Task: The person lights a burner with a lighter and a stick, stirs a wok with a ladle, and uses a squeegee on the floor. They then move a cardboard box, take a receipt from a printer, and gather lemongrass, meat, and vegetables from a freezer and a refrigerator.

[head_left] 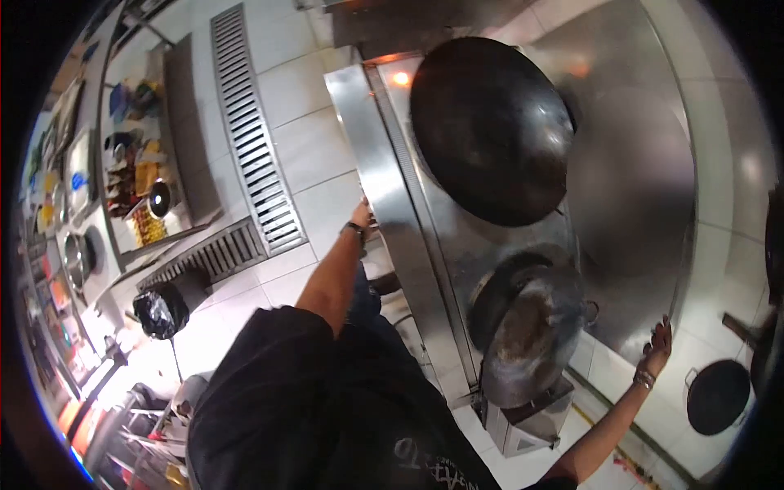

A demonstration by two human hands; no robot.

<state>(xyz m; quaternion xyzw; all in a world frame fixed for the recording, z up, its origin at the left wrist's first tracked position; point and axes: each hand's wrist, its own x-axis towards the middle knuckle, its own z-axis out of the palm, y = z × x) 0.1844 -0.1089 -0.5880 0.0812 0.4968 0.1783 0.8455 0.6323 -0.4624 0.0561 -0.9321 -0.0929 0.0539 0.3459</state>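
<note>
My left hand (365, 214) is at the front edge of the steel stove (380, 163), its fingers mostly hidden by the edge. Out to the right, my right hand (656, 349) is raised beside the stove's steel back panel (629, 204), fingers apart and nothing visible in them. A large dark wok (490, 131) lies on the far part of the stove. Nearer, a worn grey wok (531, 335) rests tilted over a burner, between my two arms.
Black pans (719, 397) hang on the tiled wall at the right. A floor drain grate (253, 139) runs along the left. Beyond it stand shelves with food containers (149, 188) and a bin with a black bag (161, 310).
</note>
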